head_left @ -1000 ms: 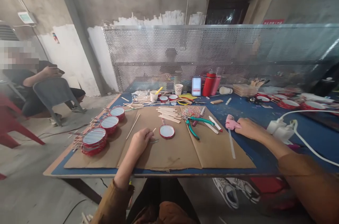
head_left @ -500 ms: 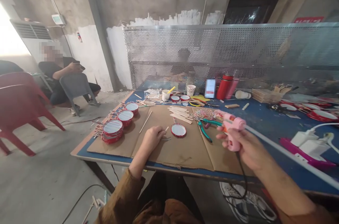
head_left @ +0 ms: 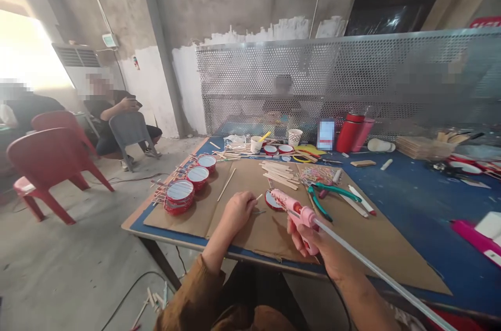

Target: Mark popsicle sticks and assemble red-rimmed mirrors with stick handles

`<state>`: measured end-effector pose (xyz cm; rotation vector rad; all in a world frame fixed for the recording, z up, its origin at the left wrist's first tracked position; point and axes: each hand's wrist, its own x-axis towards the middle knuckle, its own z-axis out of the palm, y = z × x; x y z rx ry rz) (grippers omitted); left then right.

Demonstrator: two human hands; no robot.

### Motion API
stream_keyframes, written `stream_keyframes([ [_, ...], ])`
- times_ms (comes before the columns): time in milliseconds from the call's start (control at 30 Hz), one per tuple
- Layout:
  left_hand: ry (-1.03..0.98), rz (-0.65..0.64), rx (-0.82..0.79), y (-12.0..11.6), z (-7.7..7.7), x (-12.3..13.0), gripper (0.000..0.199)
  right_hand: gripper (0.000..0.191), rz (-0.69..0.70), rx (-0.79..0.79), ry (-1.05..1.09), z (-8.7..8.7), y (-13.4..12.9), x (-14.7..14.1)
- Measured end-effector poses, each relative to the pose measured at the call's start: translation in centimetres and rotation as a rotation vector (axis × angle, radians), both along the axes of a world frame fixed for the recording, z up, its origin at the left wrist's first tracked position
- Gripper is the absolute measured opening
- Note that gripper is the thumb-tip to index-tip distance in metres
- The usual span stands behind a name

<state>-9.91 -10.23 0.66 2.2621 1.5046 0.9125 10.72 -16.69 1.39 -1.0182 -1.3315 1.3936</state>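
My left hand [head_left: 239,210] rests on the cardboard sheet [head_left: 250,237], its fingers pinched on a short thin wooden stick [head_left: 259,197]. In my right hand [head_left: 307,234] is a pink hot glue gun [head_left: 299,212], with a long whitish glue stick [head_left: 364,258] trailing from its back. The gun's nozzle is over a small red-rimmed drum [head_left: 270,199], partly covering its white top. Right of the gun lie green-handled pliers [head_left: 319,203]. Flat wooden sticks [head_left: 278,174] are piled behind the drum.
Several red-and-white drums [head_left: 180,191] stand at the cardboard's left. Paper cups [head_left: 295,137], a phone [head_left: 325,133] and a red bottle [head_left: 349,132] line the back, before a perforated metal screen [head_left: 250,70]. A magenta power strip [head_left: 475,242] lies right. A person sits beyond the grey chair [head_left: 131,130].
My right hand has brought the glue gun leftward, from beside the pliers to over the drum. My left hand keeps its pinch on the stick. The camera view has shifted slightly left.
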Motion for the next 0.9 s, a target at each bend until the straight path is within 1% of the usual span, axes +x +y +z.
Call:
stream_keyframes([
  [100, 0.002, -0.013, 0.018, 0.0, -0.2, 0.0, 0.016, 0.053, -0.006, -0.025, -0.048, -0.7, -0.1, -0.3],
  [167, 0.008, -0.017, 0.019, 0.0, -0.1, 0.0, 0.016, 0.053, -0.024, -0.053, -0.057, -0.8, -0.1, -0.8],
  [267, 0.018, -0.013, -0.004, -0.3, 0.1, -0.1, 0.016, 0.054, -0.013, -0.098, -0.075, -0.3, -0.1, -1.4],
  [367, 0.013, -0.002, -0.015, -0.6, 0.3, -0.2, 0.015, 0.055, -0.030, -0.122, -0.115, 0.3, 0.0, -1.5],
  [500, 0.008, -0.003, -0.014, -0.8, 0.4, -0.2, 0.014, 0.056, -0.035, -0.161, -0.157, 0.1, 0.3, -1.1],
  [667, 0.006, 0.008, -0.017, -0.7, 0.3, -0.2, 0.016, 0.051, -0.058, -0.106, -0.161, -0.6, 0.2, -0.9],
  [833, -0.010, 0.006, -0.017, -0.6, 0.2, -0.2, 0.016, 0.047, -0.099, -0.069, -0.148, -0.1, -0.5, -1.2],
  [900, -0.010, 0.006, -0.025, -0.7, 0.2, -0.3, 0.015, 0.048, -0.089, -0.075, -0.150, 0.1, -0.6, -1.2],
])
